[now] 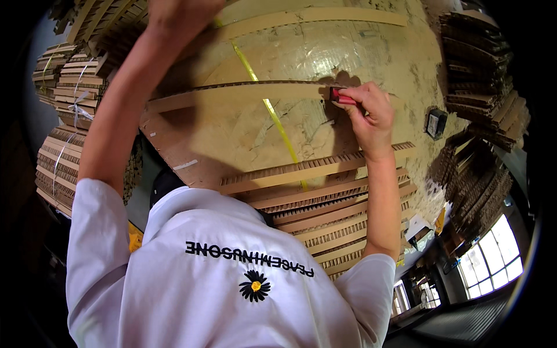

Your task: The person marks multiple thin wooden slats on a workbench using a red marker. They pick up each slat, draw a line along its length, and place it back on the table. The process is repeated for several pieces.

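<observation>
My right hand (374, 113) is closed on a small red and black hand stamp (343, 97). The stamp is at the right end of a long honeycomb cardboard strip (249, 93), which lies across the table. My left hand (183, 14) reaches to the top edge of the picture, and its fingers are cut off from sight. Just below it another cardboard strip (313, 15) runs along the far side. Nearer my body, a third strip (307, 169) lies in front of a row of several stacked strips (331, 220).
A dark square box (436, 123) sits on the table's right side. Yellow strapping (278, 124) crosses the tabletop (220, 139). Bundled cardboard (61, 159) is piled at the left; stacks of brown strips (473, 64) stand at the right. A window (493, 255) shows lower right.
</observation>
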A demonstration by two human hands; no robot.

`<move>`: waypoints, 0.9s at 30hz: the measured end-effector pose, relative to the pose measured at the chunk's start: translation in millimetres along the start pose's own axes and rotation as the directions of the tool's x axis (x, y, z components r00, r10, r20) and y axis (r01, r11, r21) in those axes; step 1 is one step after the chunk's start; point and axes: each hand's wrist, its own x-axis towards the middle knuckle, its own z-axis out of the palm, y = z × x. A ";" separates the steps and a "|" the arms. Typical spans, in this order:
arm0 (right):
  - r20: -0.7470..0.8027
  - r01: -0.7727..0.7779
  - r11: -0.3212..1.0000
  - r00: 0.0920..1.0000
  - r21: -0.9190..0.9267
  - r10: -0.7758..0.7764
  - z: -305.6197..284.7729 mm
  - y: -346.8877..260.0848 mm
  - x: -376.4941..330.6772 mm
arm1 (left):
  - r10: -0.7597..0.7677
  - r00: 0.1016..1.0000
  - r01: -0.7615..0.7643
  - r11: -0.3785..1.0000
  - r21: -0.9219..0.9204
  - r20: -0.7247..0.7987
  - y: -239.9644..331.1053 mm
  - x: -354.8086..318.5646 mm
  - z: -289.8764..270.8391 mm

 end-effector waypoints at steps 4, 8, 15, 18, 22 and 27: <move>0.018 0.016 0.999 1.000 -0.034 -0.015 1.1 2.7 2.5 | 0.018 0.967 0.084 0.920 -0.382 0.256 48.0 -63.7 -48.4; 0.020 0.004 1.000 1.000 -0.019 -0.003 1.1 1.9 3.5 | -0.016 0.906 0.225 0.864 -0.450 0.422 75.3 -100.4 -72.1; 0.032 -0.036 0.996 0.999 0.083 0.033 4.0 6.3 0.3 | -0.020 0.868 0.281 0.843 -0.459 0.496 70.7 -125.6 -76.7; 0.034 -0.018 0.999 0.999 0.031 0.017 3.5 3.9 1.1 | -0.007 0.865 0.280 0.837 -0.470 0.503 69.2 -130.1 -75.6; 0.036 -0.024 1.000 0.999 -0.009 0.024 -0.1 -1.1 1.2 | -0.001 0.860 0.288 0.827 -0.483 0.511 68.2 -128.5 -75.1; -0.279 -0.315 0.817 0.829 0.484 0.485 -19.1 -20.4 -10.9 | -0.144 0.885 0.340 0.850 -0.403 0.442 41.1 -118.1 -76.9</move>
